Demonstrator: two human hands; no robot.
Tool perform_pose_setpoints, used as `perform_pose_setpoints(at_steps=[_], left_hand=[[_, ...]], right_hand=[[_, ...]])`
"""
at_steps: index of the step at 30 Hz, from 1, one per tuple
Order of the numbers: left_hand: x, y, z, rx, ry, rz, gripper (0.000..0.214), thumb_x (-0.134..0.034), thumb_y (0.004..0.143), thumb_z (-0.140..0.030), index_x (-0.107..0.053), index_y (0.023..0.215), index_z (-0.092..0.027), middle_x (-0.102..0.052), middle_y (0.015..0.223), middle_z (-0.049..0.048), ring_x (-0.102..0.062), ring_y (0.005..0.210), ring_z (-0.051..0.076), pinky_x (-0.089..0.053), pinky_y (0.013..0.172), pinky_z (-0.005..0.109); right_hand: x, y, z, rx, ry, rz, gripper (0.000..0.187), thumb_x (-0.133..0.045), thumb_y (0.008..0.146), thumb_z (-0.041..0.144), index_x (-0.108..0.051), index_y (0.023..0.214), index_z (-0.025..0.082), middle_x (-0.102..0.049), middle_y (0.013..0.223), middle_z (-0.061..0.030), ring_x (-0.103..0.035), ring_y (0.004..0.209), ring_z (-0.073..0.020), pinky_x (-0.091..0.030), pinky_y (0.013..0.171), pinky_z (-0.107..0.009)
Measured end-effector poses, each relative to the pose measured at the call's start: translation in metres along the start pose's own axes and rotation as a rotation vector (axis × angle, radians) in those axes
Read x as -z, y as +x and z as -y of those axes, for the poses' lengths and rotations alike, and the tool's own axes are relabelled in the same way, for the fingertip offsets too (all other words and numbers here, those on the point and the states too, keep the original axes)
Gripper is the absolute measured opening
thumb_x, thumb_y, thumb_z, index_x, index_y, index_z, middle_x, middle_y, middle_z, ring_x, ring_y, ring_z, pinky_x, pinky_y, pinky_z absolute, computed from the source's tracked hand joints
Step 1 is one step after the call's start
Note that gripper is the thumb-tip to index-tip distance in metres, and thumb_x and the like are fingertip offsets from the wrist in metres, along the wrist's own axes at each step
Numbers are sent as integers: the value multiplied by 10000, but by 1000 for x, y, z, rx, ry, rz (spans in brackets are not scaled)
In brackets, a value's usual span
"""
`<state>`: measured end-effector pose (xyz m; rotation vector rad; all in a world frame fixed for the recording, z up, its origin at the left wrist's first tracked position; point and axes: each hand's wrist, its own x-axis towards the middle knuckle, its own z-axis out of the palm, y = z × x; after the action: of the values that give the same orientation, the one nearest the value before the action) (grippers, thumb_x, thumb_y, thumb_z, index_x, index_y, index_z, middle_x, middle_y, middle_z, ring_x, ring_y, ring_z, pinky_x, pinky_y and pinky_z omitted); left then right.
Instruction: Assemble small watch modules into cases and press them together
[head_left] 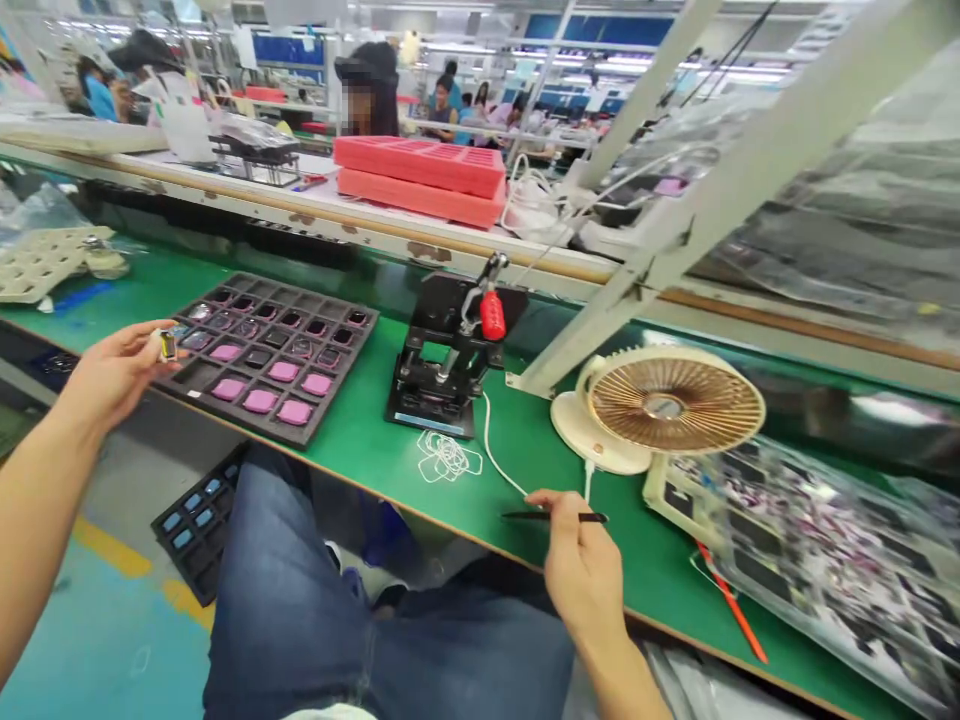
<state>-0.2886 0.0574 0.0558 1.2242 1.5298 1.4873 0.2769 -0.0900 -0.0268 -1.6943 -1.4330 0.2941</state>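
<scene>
My left hand (120,372) is raised at the left, beside the tray's near-left corner. Its fingers pinch a small squarish part (167,345) with a dark and yellowish face; finer detail is too small to make out. Below it, the dark foam tray (351,372) has rows of square pockets with black watch-like cases and pink-covered pieces (295,411). Over the bench's front edge, my right hand (581,560) is closed on slim black tweezers (525,515), their pointed tip towards the left. A black toggle-clamp fixture (431,385) with a red handle (492,316) stands between the hands.
White looped bands (448,457) lie before the fixture. A beige fan (675,400), a plastic-wrapped tray (817,530) and an orange stick tool (735,605) are at the right. Red foam trays (420,180) rest on the shelf behind. Another tray (196,515) sits below the bench.
</scene>
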Motion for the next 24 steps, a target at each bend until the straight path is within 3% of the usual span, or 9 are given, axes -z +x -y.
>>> perform_pose_setpoints(at_steps=[2, 5, 8, 11, 13, 16, 20, 24], left_hand=[[-27, -33, -4, 63, -248, 104, 326, -668, 996, -204, -673, 1309, -113, -776, 1053, 56, -719, 1024, 241, -555, 886, 330], [-87, -96, -9, 264, -558, 337, 398, -763, 940, -294, -709, 1272, -81, -779, 1196, 185, -730, 1030, 290, -598, 801, 344], [-146, -152, -10, 393, -629, 528, 450, -858, 876, -290, -709, 1262, -111, -773, 1206, 198, -749, 955, 264, -587, 725, 310], [-186, -194, -9, 432, -606, 604, 425, -829, 926, -309, -679, 1287, -140, -771, 1214, 202, -761, 918, 244, -589, 689, 304], [-202, -214, -12, 439, -569, 642, 457, -813, 947, -365, -653, 1318, -151, -774, 1210, 199, -764, 870, 227, -603, 676, 311], [-214, -232, -18, 463, -516, 695, 523, -835, 921, -436, -647, 1320, -156, -782, 1165, 166, -756, 817, 198, -625, 679, 313], [-221, -241, -25, 493, -454, 732, 538, -864, 877, -489, -696, 1263, -155, -766, 945, 55, -711, 703, 134, -628, 707, 291], [-222, -242, -27, 494, -421, 729, 582, -867, 853, -537, -724, 1275, -162, -781, 1094, 103, -731, 845, 169, -636, 746, 291]], right_hand=[[7, -2, -2, 62, -49, 79, 586, -421, 1092, 658, -778, 931, 221, -780, 878, -64, -743, 822, -236, -560, 752, -332], [13, 1, -6, 166, -68, 189, 447, -591, 1038, 627, -808, 947, 247, -816, 960, -38, -779, 868, -237, -584, 796, -323], [11, -2, -4, 203, -19, 196, 366, -662, 1016, 589, -829, 959, 269, -822, 969, -27, -787, 857, -232, -610, 800, -316], [6, -17, 11, 226, 132, 122, 187, -747, 999, 449, -829, 1045, 287, -821, 1032, -27, -786, 906, -214, -629, 852, -296], [-1, -32, 29, 270, 265, 90, 123, -780, 987, 305, -816, 1104, 299, -805, 1042, -21, -772, 900, -186, -634, 831, -269], [-17, -51, 55, 383, 418, 97, 304, -764, 972, 120, -790, 1219, 293, -769, 1119, -44, -753, 969, -181, -641, 834, -285], [-41, -60, 71, 512, 522, 83, 434, -745, 930, -18, -760, 1279, 239, -757, 1256, -88, -709, 1227, -275, -610, 1065, -482], [-52, -60, 74, 535, 550, 109, 443, -732, 916, -62, -758, 1265, 211, -776, 1245, -85, -711, 1257, -292, -589, 1129, -537]])
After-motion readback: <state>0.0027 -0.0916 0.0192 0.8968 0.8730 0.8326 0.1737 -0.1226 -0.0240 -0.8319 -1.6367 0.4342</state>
